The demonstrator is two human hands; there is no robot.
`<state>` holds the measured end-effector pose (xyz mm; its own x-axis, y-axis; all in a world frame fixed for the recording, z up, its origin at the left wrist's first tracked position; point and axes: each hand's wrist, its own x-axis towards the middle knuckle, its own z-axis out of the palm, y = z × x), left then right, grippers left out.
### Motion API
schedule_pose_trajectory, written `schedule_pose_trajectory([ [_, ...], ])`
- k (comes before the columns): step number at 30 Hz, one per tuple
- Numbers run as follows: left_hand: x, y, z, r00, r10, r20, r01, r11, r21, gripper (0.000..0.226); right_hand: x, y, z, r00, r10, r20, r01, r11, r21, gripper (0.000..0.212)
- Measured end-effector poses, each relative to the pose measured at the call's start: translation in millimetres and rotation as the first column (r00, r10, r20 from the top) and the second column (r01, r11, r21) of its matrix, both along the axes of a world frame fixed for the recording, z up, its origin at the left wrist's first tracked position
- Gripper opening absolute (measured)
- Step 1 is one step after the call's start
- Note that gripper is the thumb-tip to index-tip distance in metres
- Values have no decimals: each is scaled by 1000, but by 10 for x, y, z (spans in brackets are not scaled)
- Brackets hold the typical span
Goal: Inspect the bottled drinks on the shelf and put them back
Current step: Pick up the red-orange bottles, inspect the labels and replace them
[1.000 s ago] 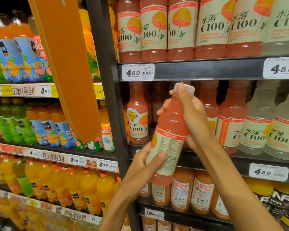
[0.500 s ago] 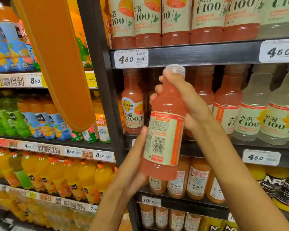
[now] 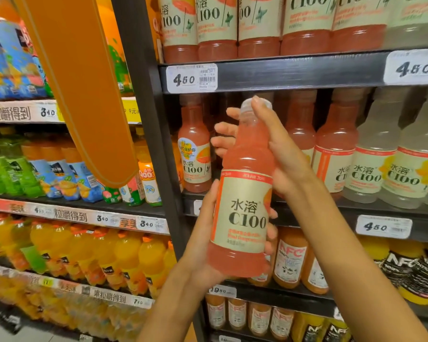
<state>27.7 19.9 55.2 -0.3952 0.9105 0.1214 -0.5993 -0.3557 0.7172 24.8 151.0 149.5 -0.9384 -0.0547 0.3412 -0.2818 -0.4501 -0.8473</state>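
Note:
A pink C100 drink bottle [image 3: 245, 193] with a cream label and clear cap is held upright in front of the middle shelf [image 3: 381, 206]. My left hand [image 3: 205, 245] grips its lower half from the left, fingers wrapped round behind the label. My right hand [image 3: 279, 149] holds the neck and shoulder from the right, one finger reaching the cap, the other fingers spread behind the bottle. The label's front, with the C100 print, faces me. A gap shows in the shelf row behind the bottle.
More pink bottles [image 3: 195, 146] and pale C100 bottles [image 3: 371, 154] stand on the same shelf. NFC juice bottles [image 3: 290, 260] fill the shelf below. An orange hanging banner [image 3: 79, 90] and shelves of orange drinks [image 3: 84, 253] lie to the left.
The bottle has been turned in my hands from its back label with the barcode to its front label. My left hand's fingers have come round it.

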Motion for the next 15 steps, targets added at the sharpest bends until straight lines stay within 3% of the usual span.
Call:
schedule_pose_trajectory([
  [2,-15,-1,-72,1000,-15,-22,14,1000,-18,77,-25,-15,-19,1000,-25,-15,24,999,-45,36],
  [4,-77,-64,-120,988,92,-122,-103,991,-87,81,-24,1,-34,994,-108,-6,108,994,-35,28],
  [8,-86,-152,-101,907,310,-285,-354,928,-116,75,-19,2,-64,915,-402,-24,403,911,94,24],
  [10,-23,-100,-144,878,366,-309,-423,895,-141,75,-42,-33,-75,882,-469,-34,469,870,155,27],
  [13,38,-74,-122,954,283,-97,-294,947,-127,77,-64,-25,-59,903,-431,-2,418,875,244,31],
  [15,36,-123,-45,990,107,91,-104,994,-42,78,-58,-7,-36,945,-318,70,304,939,161,29],
])
